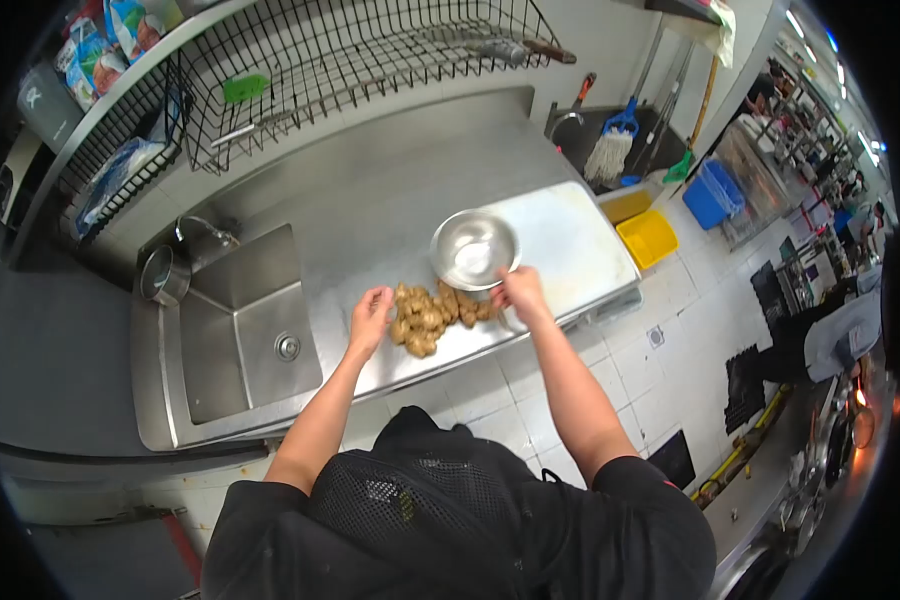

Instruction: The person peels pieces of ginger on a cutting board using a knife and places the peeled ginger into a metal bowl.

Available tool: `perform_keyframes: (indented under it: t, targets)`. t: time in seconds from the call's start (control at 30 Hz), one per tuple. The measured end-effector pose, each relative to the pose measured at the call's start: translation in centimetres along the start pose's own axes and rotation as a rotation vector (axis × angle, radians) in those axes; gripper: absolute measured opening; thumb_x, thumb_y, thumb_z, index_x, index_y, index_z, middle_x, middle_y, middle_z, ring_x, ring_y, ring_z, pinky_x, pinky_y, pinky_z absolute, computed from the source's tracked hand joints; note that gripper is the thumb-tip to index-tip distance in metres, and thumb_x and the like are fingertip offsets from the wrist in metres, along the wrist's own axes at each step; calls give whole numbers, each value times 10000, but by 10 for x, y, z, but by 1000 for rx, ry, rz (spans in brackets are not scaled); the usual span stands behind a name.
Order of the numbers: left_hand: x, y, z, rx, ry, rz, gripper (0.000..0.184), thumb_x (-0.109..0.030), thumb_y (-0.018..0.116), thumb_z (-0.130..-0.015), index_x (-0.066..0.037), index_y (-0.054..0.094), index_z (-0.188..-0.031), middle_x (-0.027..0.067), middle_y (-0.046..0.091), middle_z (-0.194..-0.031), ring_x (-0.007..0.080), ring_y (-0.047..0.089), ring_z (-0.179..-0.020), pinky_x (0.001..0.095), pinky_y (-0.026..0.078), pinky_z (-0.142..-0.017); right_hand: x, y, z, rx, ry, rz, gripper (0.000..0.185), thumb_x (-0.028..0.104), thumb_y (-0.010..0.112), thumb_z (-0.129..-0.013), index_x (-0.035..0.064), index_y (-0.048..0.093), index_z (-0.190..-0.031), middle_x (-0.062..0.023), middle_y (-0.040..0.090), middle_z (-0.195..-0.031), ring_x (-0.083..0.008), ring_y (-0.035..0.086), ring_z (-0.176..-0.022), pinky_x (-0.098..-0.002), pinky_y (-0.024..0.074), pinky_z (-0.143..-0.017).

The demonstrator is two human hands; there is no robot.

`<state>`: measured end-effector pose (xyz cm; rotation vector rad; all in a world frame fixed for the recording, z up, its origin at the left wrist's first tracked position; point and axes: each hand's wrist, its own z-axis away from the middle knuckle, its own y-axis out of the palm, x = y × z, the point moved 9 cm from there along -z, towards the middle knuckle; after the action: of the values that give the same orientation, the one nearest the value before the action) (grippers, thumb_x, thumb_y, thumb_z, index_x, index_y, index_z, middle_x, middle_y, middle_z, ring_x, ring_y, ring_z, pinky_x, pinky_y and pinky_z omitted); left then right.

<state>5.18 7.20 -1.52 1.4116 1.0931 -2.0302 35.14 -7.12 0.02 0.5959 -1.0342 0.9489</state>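
Note:
A pile of knobbly ginger (pixel 420 320) lies on the steel counter, with more pieces close to the bowl. My left hand (pixel 372 318) is just left of the pile, its fingers loosely stretched and nothing visible in them. At the lower right rim of a round metal bowl (pixel 475 248), my right hand (pixel 521 292) has its fingers closed on the edge. No contents show inside the bowl, which is beside the ginger and partly over a white cutting board (pixel 570 240). A small shiny object below my right hand is too unclear to name.
Left of the counter is a steel sink (pixel 235 350) with a pot (pixel 165 275) at its back corner. A wire rack (pixel 370 60) hangs above. To the right are a yellow bin (pixel 647 238), a blue bin (pixel 713 190), mops, and a person (pixel 830 335) near a flame.

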Motion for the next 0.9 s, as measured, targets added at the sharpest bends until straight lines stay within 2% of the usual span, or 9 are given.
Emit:
perform_keyframes:
  t: [0.07, 0.17, 0.33, 0.47, 0.53, 0.57, 0.67, 0.8, 0.9]
  targets:
    - [-18, -9, -6, -138, -196, 704, 734, -290, 713, -961, -135, 291, -1541, 179, 650, -1191, 339, 695, -1002, 473, 623, -736, 18, 48, 14, 163, 28, 118, 448, 349, 622, -1016, -98, 651, -1031, -169, 712, -718, -180, 617, -454, -319, 473, -404]
    - [-24, 7, -59, -114, -433, 520, 697, -105, 649, -951, -113, 266, -1532, 212, 640, -1152, 321, 709, -887, 403, 612, -586, 99, 43, 22, 124, -147, 413, 451, 380, 624, -1019, -66, 637, -956, -171, 695, -671, -220, 616, -468, -374, 468, -451]
    - [-20, -12, -118, -406, -250, 597, 581, 44, 564, -916, -21, 280, -1419, 254, 566, -1231, 312, 726, -816, 372, 651, -618, 353, 18, 115, -580, -1482, 809, 181, 171, 690, -896, 53, 556, -866, -142, 552, -802, -336, 555, -797, -454, 437, -708]
    - [-19, 27, -151, -331, -351, 748, 676, 27, 610, -912, 14, 219, -1463, 251, 602, -1138, 324, 730, -857, 397, 659, -646, 464, -28, 70, -931, -1179, 1485, 374, 299, 709, -895, 98, 602, -1192, -133, 637, -1093, -345, 602, -1035, -465, 481, -824]
    - [-25, 49, -148, -318, -429, 748, 591, -66, 648, -944, -4, 317, -1430, 226, 618, -1145, 293, 724, -818, 398, 641, -657, 479, -56, 3, -631, -798, 1767, 421, 355, 667, -957, 70, 576, -1253, -163, 678, -1027, -305, 673, -819, -401, 541, -760]
    - [-30, 52, -146, -290, -426, 660, 601, -92, 666, -944, -9, 333, -1437, 215, 622, -1156, 279, 719, -809, 389, 627, -657, 488, -53, 6, -401, -641, 1504, 410, 326, 687, -886, 50, 724, -1187, -253, 740, -1001, -322, 746, -995, -451, 582, -847]
    - [-47, 51, -107, -325, -365, 326, 581, -171, 722, -929, -14, 447, -1417, 178, 639, -1179, 229, 701, -826, 363, 583, -684, 483, -77, -30, -152, -494, 1285, 337, 272, 698, -872, -9, 763, -1045, -141, 715, -788, -232, 662, -648, -410, 544, -611]
    - [-74, 54, -60, -250, -152, -100, 584, -285, 764, -901, -19, 539, -1370, 157, 658, -1200, 264, 689, -905, 390, 551, -831, 491, -96, 6, -47, -821, 699, 207, 124, 653, -935, -36, 653, -803, -22, 551, -619, -71, 462, -470, -263, 339, -421]
    - [-88, 78, -31, -132, -72, -475, 640, -444, 769, -873, -43, 596, -1342, 146, 676, -1235, 318, 672, -1062, 441, 466, -1004, 466, -131, 22, 197, -955, 360, 208, 152, 625, -981, 2, 640, -838, -33, 578, -619, -95, 501, -447, -248, 384, -410]
